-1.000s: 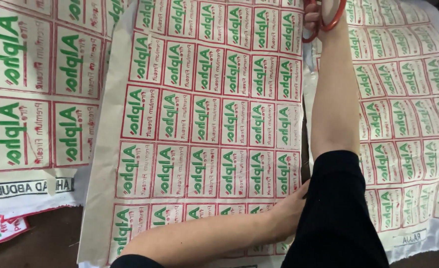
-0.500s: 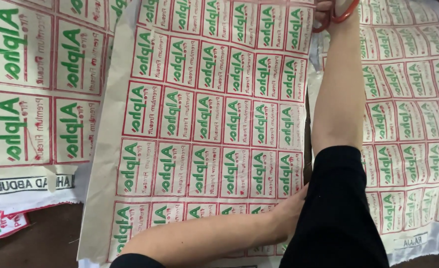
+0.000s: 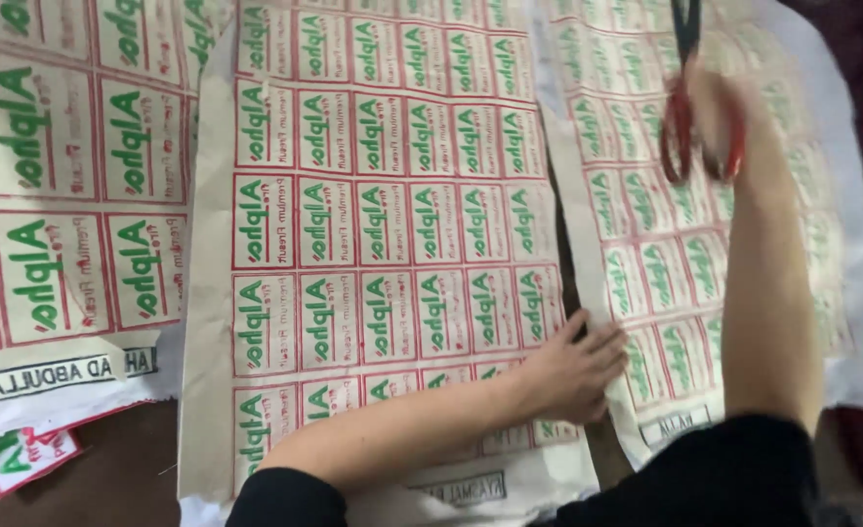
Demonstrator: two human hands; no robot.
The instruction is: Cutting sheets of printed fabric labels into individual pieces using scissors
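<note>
Head view. Middle sheet of printed labels [image 3: 383, 224]: pale fabric or paper, a grid of red-bordered rectangles with green lettering, five columns across, lying flat. Its right edge is separated from the right sheet [image 3: 646, 244] by a narrow dark gap running up from beside the left hand. Right sheet carries the same smaller labels, blurred toward the top. A third sheet [image 3: 70, 176] at far left shows larger labels of the same design and lies partly under the middle one. Three sheets counted.

Left hand [image 3: 573, 371]: palm down, fingers spread flat, pressing the lower right corner of the middle sheet beside the gap; it grips nothing.

Right hand [image 3: 719, 117]: motion-blurred, fingers closed through the red handles of one pair of scissors [image 3: 685, 88], dark blades pointing away over the right sheet. Whether the blades are parted, cannot tell.

Black sleeves at the bottom cover the sheets' lower edges. A small red-and-green offcut [image 3: 26, 454] lies at lower left on the dark brown table [image 3: 109, 478].
</note>
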